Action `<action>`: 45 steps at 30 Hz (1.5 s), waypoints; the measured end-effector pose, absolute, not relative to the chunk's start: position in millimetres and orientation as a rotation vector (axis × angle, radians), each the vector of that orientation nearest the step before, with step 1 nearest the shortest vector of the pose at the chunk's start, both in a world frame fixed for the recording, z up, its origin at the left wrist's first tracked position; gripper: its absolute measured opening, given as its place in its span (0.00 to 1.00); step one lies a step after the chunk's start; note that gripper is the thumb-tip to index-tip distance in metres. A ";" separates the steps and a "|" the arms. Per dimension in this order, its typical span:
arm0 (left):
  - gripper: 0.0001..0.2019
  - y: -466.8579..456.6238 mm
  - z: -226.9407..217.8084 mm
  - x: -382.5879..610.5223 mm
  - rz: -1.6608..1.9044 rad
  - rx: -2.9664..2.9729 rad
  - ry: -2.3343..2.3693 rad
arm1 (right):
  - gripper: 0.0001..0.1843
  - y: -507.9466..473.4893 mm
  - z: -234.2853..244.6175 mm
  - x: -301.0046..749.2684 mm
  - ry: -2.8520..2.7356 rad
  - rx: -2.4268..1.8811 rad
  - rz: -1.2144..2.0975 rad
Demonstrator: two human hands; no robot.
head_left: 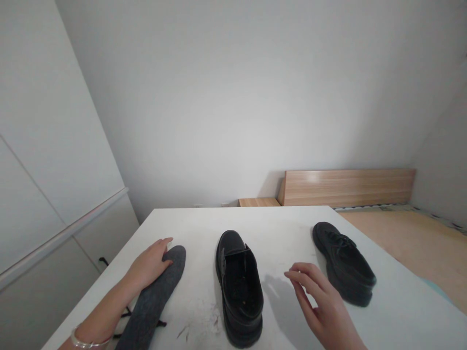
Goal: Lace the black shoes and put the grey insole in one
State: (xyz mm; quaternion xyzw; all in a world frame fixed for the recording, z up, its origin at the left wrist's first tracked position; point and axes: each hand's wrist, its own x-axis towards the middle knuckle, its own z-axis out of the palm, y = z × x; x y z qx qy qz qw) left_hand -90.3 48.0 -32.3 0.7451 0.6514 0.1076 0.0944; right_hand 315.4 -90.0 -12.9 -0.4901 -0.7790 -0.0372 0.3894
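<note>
At the left of the table lies a long dark grey insole (156, 291), its rounded end pointing away from me. My left hand (151, 262) grips its edge near that end, thumb on top. Dark shoelace pieces (161, 323) stick out from beneath the insole. A black shoe (241, 287) stands upright in the middle, toe away from me, with its opening wide and no lace visible. To its right my right hand (315, 299) hovers above the table, fingers loosely bent and holding nothing. Beyond that hand sits a second black shoe (345, 260) with a lace tied on it.
The white table (277, 223) has dark smudges near its front. White cabinets (47, 233) stand along the left. Behind on the right are a wooden headboard (350, 187), a bare bed base (408, 243) and a small wooden cabinet top (259, 202).
</note>
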 end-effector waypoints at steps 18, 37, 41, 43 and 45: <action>0.10 -57.4 50.2 7.7 1.294 1.488 0.925 | 0.36 -98.6 34.5 232.1 -2.252 -1.008 0.483; 0.21 -70.0 38.6 19.5 1.166 1.183 1.043 | 0.23 -108.5 35.3 241.9 -2.285 -1.194 0.531; 0.20 -70.9 36.9 19.4 1.164 1.208 1.016 | 0.19 -110.7 32.2 246.8 -2.229 -1.125 0.589; 0.20 -72.0 37.6 19.8 1.152 1.235 1.021 | 0.20 -111.5 28.9 249.0 -2.212 -1.089 0.584; 0.20 -72.8 38.9 20.3 1.141 1.258 1.028 | 0.19 -111.7 26.1 251.0 -2.199 -1.065 0.558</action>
